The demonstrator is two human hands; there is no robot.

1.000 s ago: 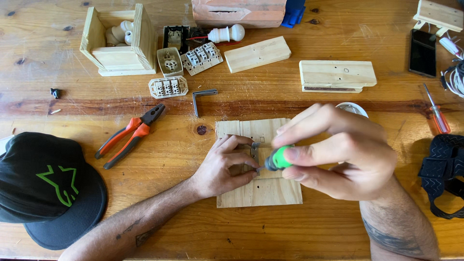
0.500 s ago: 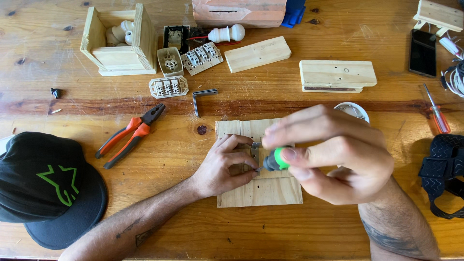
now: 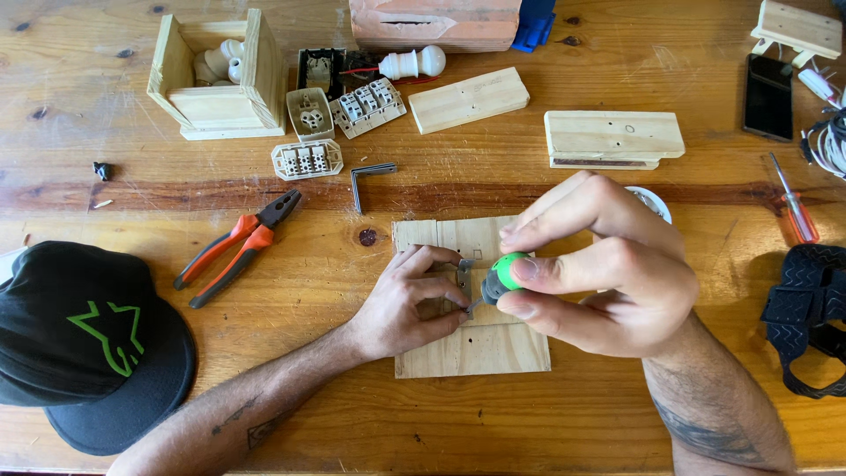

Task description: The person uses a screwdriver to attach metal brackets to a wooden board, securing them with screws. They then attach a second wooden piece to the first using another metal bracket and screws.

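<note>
Green-capped screwdriver [image 3: 499, 278] — tip points left-down.

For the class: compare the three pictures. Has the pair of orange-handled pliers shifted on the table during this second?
No. The pliers lie at the same slant, jaws toward the metal angle bracket, just as far from the dark knot in the table.

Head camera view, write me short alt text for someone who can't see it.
A right hand holds a green-handled screwdriver to a small metal bracket that the left hand steadies on a wooden board. Orange pliers and a black cap lie left.
</note>
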